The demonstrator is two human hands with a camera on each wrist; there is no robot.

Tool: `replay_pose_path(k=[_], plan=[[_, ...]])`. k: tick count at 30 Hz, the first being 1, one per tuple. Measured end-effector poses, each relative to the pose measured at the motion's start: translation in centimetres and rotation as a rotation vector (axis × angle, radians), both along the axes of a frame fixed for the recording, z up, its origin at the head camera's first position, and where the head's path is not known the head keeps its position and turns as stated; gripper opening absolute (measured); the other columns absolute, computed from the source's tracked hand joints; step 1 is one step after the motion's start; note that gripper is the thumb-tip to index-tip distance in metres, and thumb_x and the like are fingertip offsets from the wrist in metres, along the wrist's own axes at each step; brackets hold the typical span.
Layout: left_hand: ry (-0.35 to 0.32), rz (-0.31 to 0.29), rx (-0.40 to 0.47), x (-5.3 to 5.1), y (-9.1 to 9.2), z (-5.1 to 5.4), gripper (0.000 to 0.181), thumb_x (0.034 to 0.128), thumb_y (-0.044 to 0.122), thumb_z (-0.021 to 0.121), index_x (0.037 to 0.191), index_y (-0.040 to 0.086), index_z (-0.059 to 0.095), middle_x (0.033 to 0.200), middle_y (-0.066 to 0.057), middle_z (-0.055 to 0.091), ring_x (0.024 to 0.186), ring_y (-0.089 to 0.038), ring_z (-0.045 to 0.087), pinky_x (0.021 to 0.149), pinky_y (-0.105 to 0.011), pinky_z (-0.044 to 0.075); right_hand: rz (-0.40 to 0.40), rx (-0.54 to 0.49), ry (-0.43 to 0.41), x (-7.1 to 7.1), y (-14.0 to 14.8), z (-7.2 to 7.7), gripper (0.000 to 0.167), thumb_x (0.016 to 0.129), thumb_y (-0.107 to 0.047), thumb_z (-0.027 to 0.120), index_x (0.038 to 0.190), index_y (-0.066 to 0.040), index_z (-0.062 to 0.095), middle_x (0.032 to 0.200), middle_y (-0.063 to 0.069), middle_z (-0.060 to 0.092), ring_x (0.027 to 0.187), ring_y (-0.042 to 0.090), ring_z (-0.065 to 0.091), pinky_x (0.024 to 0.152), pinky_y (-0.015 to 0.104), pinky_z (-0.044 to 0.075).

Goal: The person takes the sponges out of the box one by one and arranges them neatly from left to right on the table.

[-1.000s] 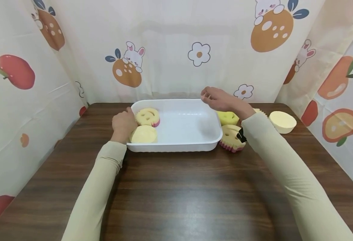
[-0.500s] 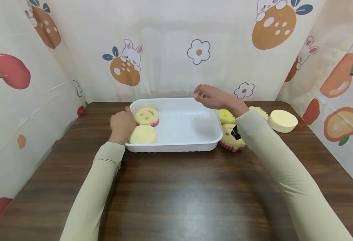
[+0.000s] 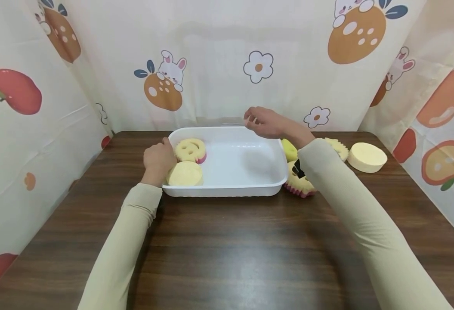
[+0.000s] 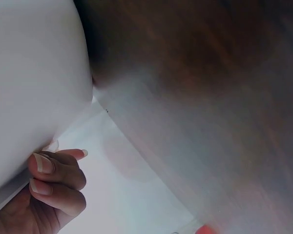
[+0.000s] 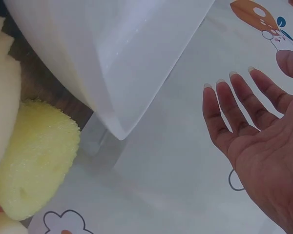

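A white rectangular plastic tray [image 3: 227, 190] stands on the dark wooden table. My left hand [image 3: 159, 158] grips its left rim, and the left wrist view shows the fingers [image 4: 63, 195] curled under the edge. Inside the tray's left end lie a smiley-face sponge [image 3: 190, 150] with a pink underside and a round cream sponge [image 3: 185, 174] in front of it. My right hand [image 3: 265, 122] hovers over the far right rim with nothing in it; the right wrist view shows its fingers [image 5: 244, 105] loosely extended.
Right of the tray are another smiley sponge [image 3: 299, 183], a yellow sponge [image 5: 36, 158], a jagged-edged sponge [image 3: 337, 148] and a thick round cream sponge [image 3: 367, 157]. The right forearm partly covers them. A printed curtain [image 3: 219, 60] hangs close behind the tray.
My right hand has drifted left along the tray's far rim, still holding nothing. The left hand and the sponges stay in place; the head view shifts slightly.
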State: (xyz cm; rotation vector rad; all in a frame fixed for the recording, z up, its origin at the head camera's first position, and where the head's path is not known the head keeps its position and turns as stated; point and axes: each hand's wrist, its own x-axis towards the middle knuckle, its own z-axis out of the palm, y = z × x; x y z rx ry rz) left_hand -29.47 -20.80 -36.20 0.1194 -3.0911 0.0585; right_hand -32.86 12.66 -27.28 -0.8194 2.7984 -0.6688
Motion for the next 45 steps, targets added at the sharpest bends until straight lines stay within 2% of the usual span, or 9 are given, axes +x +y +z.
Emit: replay_pose_path(k=[9,20,28,45], plan=[[0.000,0.002,-0.012,0.0,0.0,-0.1,0.075,0.0940,0.042,0.058,0.142,-0.011,0.034,0.100,-0.027,0.068,0.079,-0.034,0.068,0.066,-0.045,0.054,0.019,0.011,0.001,-0.1,-1.2,0.6,0.043,0.104,-0.032,0.043,0.141,-0.010,0.043,0.140,0.014,0.050,0.124,0.030,0.049,0.106,0.049,0.044],[0.009,0.006,0.002,0.2,0.0,0.0,0.077,0.0934,0.042,0.059,0.144,-0.010,0.033,0.103,-0.027,0.068,0.083,-0.036,0.068,0.069,-0.046,0.055,0.080,0.011,0.025,-0.5,-2.6,0.4,0.046,0.104,-0.033,0.042,0.141,-0.006,0.043,0.137,0.016,0.051,0.122,0.030,0.051,0.107,0.048,0.042],[-0.010,0.013,-0.004,0.2,0.1,0.1,0.077,0.0941,0.040,0.057,0.147,-0.009,0.030,0.104,-0.026,0.068,0.082,-0.033,0.067,0.068,-0.044,0.055,0.075,0.015,0.011,-0.7,-3.6,0.4,0.045,0.104,-0.033,0.044,0.141,-0.008,0.042,0.137,0.014,0.051,0.120,0.028,0.052,0.105,0.046,0.044],[0.014,0.011,0.006,0.4,0.2,0.2,0.076,0.0933,0.039,0.059,0.145,-0.010,0.032,0.106,-0.027,0.068,0.088,-0.038,0.069,0.072,-0.048,0.055,0.072,0.025,0.006,-1.6,-5.3,-0.2,0.044,0.102,-0.034,0.049,0.140,-0.013,0.044,0.138,0.011,0.052,0.120,0.025,0.052,0.103,0.044,0.048]])
